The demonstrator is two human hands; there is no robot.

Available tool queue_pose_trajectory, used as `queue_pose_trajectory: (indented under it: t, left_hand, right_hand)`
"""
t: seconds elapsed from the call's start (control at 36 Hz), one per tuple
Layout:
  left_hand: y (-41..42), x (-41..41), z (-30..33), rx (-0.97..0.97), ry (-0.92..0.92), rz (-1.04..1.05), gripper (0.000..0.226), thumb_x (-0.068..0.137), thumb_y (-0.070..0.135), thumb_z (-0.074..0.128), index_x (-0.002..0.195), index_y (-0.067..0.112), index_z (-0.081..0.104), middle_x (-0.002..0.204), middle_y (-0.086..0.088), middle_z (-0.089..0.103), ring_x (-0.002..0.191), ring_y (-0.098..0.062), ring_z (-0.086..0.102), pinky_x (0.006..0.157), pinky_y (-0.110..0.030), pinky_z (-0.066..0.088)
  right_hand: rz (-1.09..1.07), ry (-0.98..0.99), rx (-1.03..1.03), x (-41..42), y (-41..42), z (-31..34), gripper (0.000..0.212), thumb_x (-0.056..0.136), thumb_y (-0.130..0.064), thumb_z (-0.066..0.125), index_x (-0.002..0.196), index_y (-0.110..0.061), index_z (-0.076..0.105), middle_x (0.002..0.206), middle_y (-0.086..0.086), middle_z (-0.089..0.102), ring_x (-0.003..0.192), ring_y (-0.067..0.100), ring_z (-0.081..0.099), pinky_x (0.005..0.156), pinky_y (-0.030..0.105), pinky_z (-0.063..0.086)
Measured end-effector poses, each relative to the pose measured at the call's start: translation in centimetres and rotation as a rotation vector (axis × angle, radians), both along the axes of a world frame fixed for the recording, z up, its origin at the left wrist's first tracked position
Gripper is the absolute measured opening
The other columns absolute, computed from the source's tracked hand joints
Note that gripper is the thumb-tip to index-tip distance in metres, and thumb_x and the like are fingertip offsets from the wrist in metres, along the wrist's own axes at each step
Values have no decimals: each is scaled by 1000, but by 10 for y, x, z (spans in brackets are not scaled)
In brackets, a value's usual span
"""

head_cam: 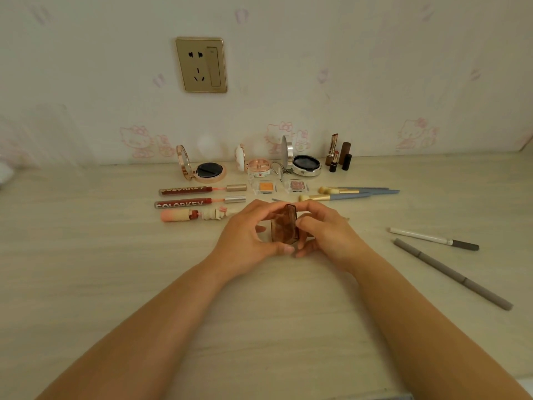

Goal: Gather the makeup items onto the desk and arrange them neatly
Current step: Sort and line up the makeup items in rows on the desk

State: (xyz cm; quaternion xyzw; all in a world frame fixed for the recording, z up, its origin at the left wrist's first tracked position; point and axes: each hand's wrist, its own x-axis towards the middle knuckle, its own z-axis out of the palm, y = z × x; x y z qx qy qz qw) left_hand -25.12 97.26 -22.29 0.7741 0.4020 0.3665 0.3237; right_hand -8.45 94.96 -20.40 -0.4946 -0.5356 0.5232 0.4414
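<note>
We have both hands at the middle of the tabletop [86, 255], holding a small translucent brown case [284, 228] upright between them: our left hand [248, 241] curls round its left side with fingers over the top and thumb beneath, and our right hand [326, 232] pinches its right edge, so neither hand is loose. We judge this to be the step of opening or standing up one item before it joins the rows, and the next move calls for a free spot among the arranged things behind. Along the wall stand three open compacts: a rose-gold cushion compact [202, 168] and a silver compact [302, 163], each showing a dark puff inside, and a small round palette [256, 166] with several pans of pale colour. Then come the blue-handled brushes [354, 193], two red lip glosses [187, 196], two loose pencils [444, 255] still apart at right, upright lipsticks [337, 154], and two tiny square eyeshadow pans [282, 186].
</note>
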Motion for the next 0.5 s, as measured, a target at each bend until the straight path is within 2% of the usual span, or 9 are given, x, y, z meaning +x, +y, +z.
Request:
queue_pose_trajectory:
  t: [0.08, 0.19, 0.31, 0.44, 0.5]
  left_hand:
    - [0, -1, 1, -19, -29, 14, 72, 61, 25, 85, 121, 42, 48, 113, 23, 51, 111, 11, 48, 83, -14, 47]
    - [0, -1, 5, -75, -129, 37, 71, 63, 21, 83, 113, 52, 45, 117, 22, 52, 111, 12, 50, 82, -17, 50]
    - [1, -3, 6, -180, -265, 31, 71, 65, 12, 81, 122, 38, 48, 124, 17, 54, 114, 4, 52, 82, -20, 51]
    - [2, -6, 8, -245, -349, 2, 67, 67, 4, 78, 119, 37, 51, 122, 18, 56, 115, 5, 52, 87, -22, 52]
    - [2, -7, 7, -262, -353, 2, 67, 67, 3, 78, 121, 34, 51, 122, 18, 57, 117, 3, 52, 89, -24, 52]
  right_hand:
    - [0, -6, 4, 2, 1, -1, 30, 90, 1, 40, 95, -20, 60, 79, 11, 65, 59, 19, 64, 57, 33, 59]
    - [-15, 79, -34, 7, 5, -4, 32, 92, 1, 35, 100, -16, 61, 93, 13, 68, 74, 19, 67, 58, 32, 56]
    - [-57, 148, -35, 8, 9, -7, 34, 94, 0, 37, 102, -23, 60, 100, 10, 64, 83, 20, 63, 57, 31, 54]
    - [-53, 160, -20, 10, 10, -7, 36, 94, 0, 38, 104, -26, 60, 100, 8, 62, 86, 20, 59, 57, 29, 52]
    - [-21, 140, -26, 12, 10, -6, 30, 95, -5, 42, 107, -25, 60, 104, 9, 62, 88, 20, 59, 60, 29, 52]
